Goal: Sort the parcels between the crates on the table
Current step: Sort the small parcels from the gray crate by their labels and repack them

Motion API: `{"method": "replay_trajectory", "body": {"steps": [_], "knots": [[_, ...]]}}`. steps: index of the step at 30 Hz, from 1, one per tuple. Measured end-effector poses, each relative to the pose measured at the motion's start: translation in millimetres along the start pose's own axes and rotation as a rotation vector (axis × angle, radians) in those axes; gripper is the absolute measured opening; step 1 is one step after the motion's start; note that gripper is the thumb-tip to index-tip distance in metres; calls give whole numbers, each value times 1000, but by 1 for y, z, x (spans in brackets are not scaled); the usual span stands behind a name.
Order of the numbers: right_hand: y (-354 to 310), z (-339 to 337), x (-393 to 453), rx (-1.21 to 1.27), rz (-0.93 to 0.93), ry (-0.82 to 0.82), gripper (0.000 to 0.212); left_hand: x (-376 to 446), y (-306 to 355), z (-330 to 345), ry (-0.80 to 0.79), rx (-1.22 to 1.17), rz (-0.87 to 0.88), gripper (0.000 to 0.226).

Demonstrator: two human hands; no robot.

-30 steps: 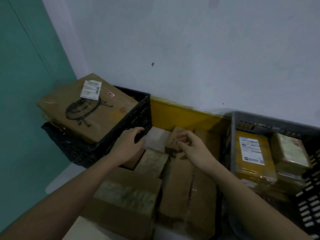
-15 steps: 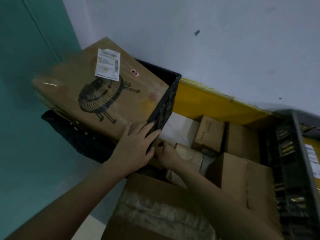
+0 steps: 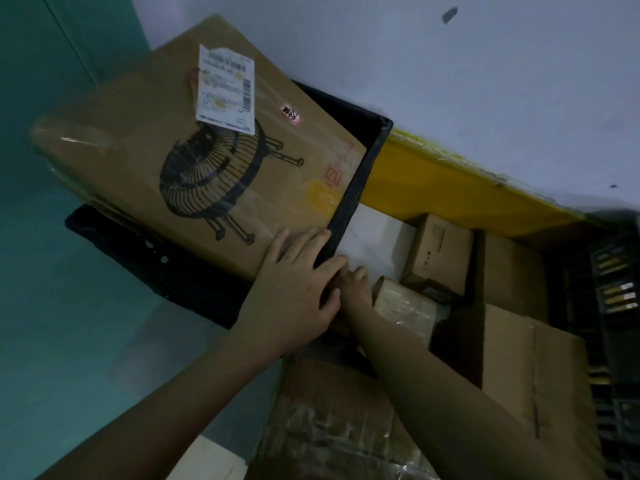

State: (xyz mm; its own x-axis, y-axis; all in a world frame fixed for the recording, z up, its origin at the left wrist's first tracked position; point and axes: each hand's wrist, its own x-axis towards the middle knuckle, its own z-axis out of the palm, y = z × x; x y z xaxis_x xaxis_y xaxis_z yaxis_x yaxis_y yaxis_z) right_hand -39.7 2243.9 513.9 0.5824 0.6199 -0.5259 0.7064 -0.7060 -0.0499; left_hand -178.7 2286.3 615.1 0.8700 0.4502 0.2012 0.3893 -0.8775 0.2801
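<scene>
Dimly, left hand lies flat on the fan-printed box; right hand grip unclear; label unreadable.

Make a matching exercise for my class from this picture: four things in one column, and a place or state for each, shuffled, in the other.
Things:
1. big fan-print box
2. left hand
3. black crate
4. small brown box

Places or states:
A. stands between the white slab and a plain carton
B. holds the large parcel, which juts above its rim
C. lies tilted, white label on top
D. rests flat, fingers on the corner of the box and the crate's rim

Pairs: 1-C, 2-D, 3-B, 4-A
</scene>
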Motion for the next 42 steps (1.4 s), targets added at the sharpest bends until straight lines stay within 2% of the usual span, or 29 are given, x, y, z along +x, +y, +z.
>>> {"method": "replay_trajectory", "body": {"steps": [2, 6, 13, 18, 20, 23, 25, 26, 28, 31, 33, 34, 36, 38, 40, 42], "knots": [[-1, 5, 3, 54, 41, -48, 69, 0, 1, 0, -4, 4, -4, 49], [2, 5, 6, 290, 81, -4, 58, -1, 0, 2, 2, 22, -12, 46], [19, -19, -1, 581, 131, 65, 70, -1, -2, 1, 20, 44, -1, 44], [49, -70, -28, 838, -31, 172, 66, -1, -4, 0, -17, 31, -7, 45], [72, -88, -47, 1014, -78, 125, 63, -1, -2, -2, -45, 45, -22, 47], [111, -108, -76, 1259, -68, -1, 67, 5, 5, -7, -146, 218, -40, 53], [136, -114, -96, 1378, -89, -32, 60, 13, 22, -11, -166, 223, -91, 56], [149, -116, -106, 1448, -117, -30, 55, 18, 38, -18, -154, 126, -147, 58], [173, -119, -122, 1606, -202, -45, 50, 31, 80, -31, -137, -256, -309, 64], [204, -124, -143, 1829, -268, -85, 57, 44, 152, -44, -312, -982, -594, 64], [220, -127, -159, 1876, -293, -116, 55, 44, 192, -44, -423, -1396, -680, 67], [229, -129, -167, 1870, -312, -108, 55, 43, 207, -41, -409, -1508, -686, 70], [247, -134, -184, 1793, -347, -41, 52, 41, 238, -41, -261, -1556, -680, 70], [268, -137, -202, 1691, -323, 49, 52, 42, 264, -41, -51, -1415, -616, 65], [289, -133, -216, 1682, -381, 35, 66, 42, 286, -40, 104, -1255, -491, 73], [306, -125, -227, 1729, -486, 37, 75, 43, 307, -35, 146, -1191, -351, 72]]}}
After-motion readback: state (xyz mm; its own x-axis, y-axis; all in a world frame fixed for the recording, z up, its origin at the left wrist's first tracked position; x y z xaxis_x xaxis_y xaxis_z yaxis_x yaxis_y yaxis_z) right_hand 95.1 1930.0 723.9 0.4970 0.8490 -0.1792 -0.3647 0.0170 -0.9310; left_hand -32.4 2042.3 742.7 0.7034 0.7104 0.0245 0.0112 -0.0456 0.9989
